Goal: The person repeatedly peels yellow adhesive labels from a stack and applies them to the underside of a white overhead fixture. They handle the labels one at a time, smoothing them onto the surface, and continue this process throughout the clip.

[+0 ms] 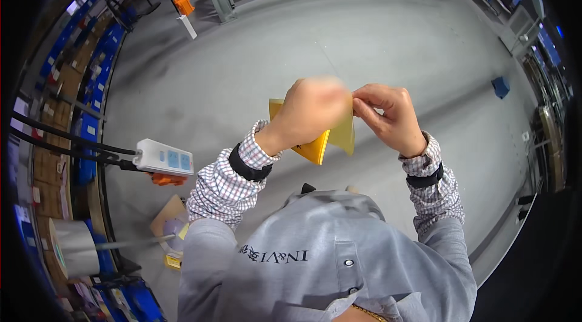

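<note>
Pinching a flat, shiny yellow packet point(317, 149) at its right edge with right hand point(397, 119) fingers; can't tell left hand point(310, 110) finger pose, too blurry.

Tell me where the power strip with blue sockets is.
The power strip is at the left in the head view, between the blue bins and your left checked sleeve.

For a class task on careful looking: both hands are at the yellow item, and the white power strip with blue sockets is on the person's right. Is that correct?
Not quite: the white power strip is on the left, as the head view shows. The left hand and right hand are indeed at the yellow item.
</note>
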The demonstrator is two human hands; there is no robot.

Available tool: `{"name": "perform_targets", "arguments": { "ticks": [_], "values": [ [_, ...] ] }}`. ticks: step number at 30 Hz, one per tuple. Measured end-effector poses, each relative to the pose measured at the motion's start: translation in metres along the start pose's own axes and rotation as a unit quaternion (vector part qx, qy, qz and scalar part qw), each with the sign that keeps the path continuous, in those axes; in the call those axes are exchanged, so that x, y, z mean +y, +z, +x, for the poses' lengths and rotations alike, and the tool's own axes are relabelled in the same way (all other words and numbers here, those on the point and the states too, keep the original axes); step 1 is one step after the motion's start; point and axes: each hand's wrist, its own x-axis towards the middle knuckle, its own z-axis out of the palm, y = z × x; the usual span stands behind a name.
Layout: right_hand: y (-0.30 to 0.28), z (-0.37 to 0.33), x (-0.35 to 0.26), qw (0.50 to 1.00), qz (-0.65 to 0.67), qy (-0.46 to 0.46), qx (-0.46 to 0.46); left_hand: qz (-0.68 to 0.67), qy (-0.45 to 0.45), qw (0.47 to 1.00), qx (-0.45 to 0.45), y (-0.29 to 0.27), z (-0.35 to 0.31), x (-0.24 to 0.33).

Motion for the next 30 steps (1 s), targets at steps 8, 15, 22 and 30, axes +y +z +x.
{"name": "perform_targets", "arguments": {
  "ticks": [8,15,22,30],
  "values": [
    [-0.071,0.023,0.049,0.987,-0.139,-0.072,-0.04,0.216,0.07,0.971,0.081,0.057,0.072,-0.007],
    [-0.111,0.034,0.087,0.993,0.066,0.062,-0.079,0.125,0.025,0.987,0.094,0.081,0.107,-0.01],
    [-0.132,0.026,0.093,0.974,0.184,0.071,-0.116,0.121,0.025,0.987,0.103,0.097,0.112,0.006],
    [-0.131,0.008,0.093,0.964,0.242,0.096,-0.049,0.071,0.026,0.99,0.118,0.111,0.102,0.012]
  ]
}}
